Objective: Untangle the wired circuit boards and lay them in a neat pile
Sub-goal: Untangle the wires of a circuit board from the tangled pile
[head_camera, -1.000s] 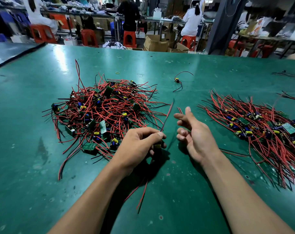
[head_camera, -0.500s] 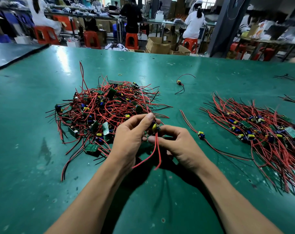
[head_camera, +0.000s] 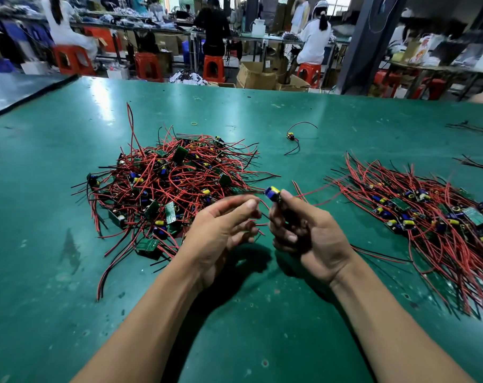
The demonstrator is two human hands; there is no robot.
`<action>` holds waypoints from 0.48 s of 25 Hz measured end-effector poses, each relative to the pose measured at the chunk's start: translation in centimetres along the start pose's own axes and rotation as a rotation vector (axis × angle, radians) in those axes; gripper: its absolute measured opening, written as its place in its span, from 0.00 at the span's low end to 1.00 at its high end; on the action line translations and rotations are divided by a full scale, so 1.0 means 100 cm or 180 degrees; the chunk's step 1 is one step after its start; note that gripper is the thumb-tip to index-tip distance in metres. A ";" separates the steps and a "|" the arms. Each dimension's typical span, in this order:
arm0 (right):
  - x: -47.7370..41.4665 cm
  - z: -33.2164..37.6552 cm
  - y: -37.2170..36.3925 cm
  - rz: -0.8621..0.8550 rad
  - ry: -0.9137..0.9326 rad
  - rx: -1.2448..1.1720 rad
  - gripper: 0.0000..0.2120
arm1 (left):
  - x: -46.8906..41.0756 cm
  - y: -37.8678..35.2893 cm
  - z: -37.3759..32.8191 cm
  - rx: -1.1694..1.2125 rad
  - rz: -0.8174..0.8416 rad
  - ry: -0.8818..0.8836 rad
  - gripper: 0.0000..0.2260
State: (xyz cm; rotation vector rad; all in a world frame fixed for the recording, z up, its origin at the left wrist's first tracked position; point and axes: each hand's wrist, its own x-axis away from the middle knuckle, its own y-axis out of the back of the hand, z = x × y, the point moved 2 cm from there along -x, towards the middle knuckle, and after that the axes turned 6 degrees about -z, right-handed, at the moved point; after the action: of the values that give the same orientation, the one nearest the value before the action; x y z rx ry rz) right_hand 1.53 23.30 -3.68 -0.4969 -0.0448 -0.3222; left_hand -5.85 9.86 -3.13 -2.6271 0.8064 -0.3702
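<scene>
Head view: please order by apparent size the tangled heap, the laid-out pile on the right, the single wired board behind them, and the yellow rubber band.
1-2. tangled heap and laid-out pile: alike, and the pile runs off the frame, so no ranking.
3. single wired board.
4. rubber band.

An electronics assembly workshop is indicated, a factory floor rather than a home or office. A broad green work table (head_camera: 262,313) is loaded with a tangled heap of wired circuit boards (head_camera: 176,186) and, toward its right side, a combed-out pile (head_camera: 428,217) of the same boards with red and black leads. Beyond the table's far edge, long benches (head_camera: 270,37) strewn with parts are attended by workers in white coats (head_camera: 314,37) seated on red plastic stools (head_camera: 214,68). Opened cardboard boxes (head_camera: 255,77) are left on the floor between the table and those benches, near a dark pillar (head_camera: 364,42).
</scene>
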 end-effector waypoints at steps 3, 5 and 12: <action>0.004 0.003 0.006 0.0197 -0.0368 0.0133 0.19 | 0.001 -0.004 0.002 0.0055 0.0296 0.0636 0.15; 0.005 0.001 0.008 0.0315 -0.0553 0.0295 0.22 | 0.003 -0.004 0.003 -0.0035 0.0605 0.0730 0.17; 0.005 -0.002 0.011 0.0195 -0.0466 0.0794 0.11 | 0.005 -0.002 0.011 0.0012 0.0534 0.0578 0.11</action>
State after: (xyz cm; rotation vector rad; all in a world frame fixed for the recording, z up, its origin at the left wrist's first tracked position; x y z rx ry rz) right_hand 2.34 23.98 -4.27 -0.2731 -0.2090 -0.2159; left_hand -4.97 10.01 -3.95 -2.5250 1.0746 -0.5682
